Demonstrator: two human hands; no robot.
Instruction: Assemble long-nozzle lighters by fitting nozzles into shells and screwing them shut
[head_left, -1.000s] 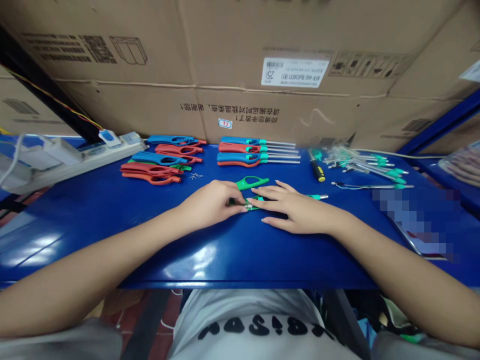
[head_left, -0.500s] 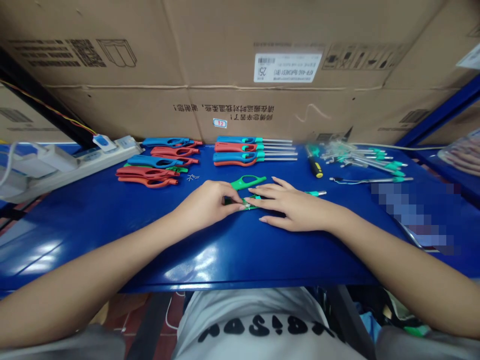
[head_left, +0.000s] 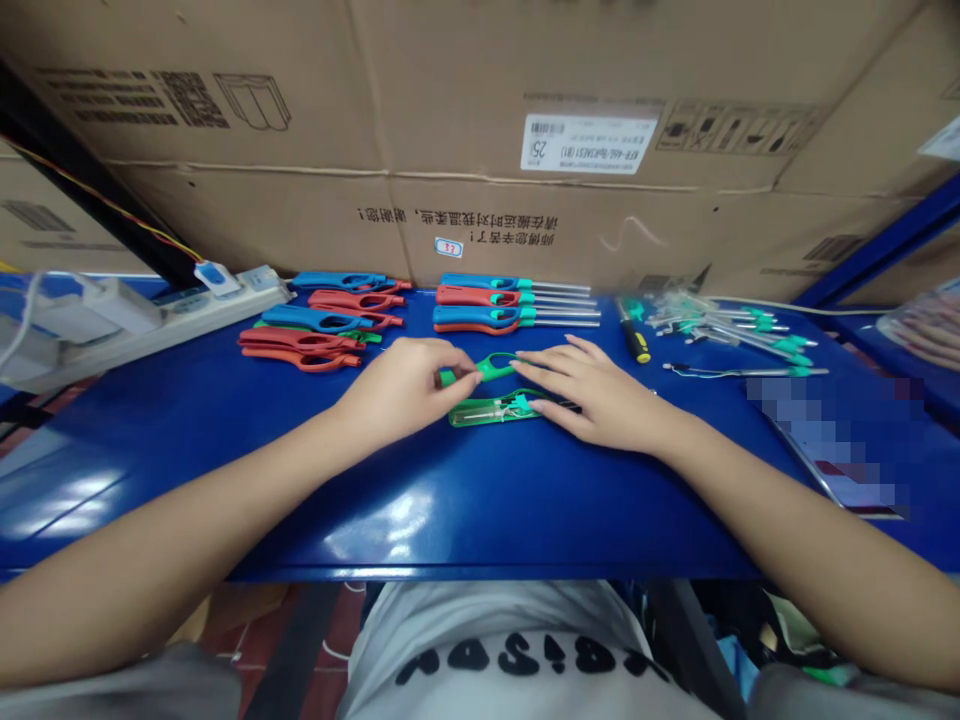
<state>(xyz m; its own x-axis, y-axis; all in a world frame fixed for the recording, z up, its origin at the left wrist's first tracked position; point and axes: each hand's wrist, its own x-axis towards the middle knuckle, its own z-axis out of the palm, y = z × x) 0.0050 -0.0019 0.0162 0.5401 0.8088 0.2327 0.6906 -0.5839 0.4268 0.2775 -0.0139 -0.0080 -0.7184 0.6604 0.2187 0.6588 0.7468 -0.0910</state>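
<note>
My left hand (head_left: 409, 387) pinches the left end of a green lighter shell half (head_left: 496, 370) between thumb and fingers. Just below it, on the blue tabletop, lies the other green shell half (head_left: 454, 417), its hollow side up with a clear tank, a white part and a teal trigger piece inside. My right hand (head_left: 600, 395) is spread with fingers outstretched. Its forefinger reaches the right end of the upper shell half, and its thumb lies by the right end of the filled half. The metal tube beyond is mostly hidden under that hand.
Blue and red shell halves (head_left: 300, 340) are stacked at left, beside a power strip (head_left: 187, 325). Lighters with metal tubes (head_left: 480, 318) lie at the back. A screwdriver (head_left: 636, 340), inner assemblies (head_left: 739, 325) and a phone-like flat object (head_left: 832, 450) are at right. Cardboard (head_left: 465, 120) stands behind.
My left hand has moved from the filled shell half up to the loose green half and taken hold of it. My right hand has shifted slightly right, uncovering the filled half.
</note>
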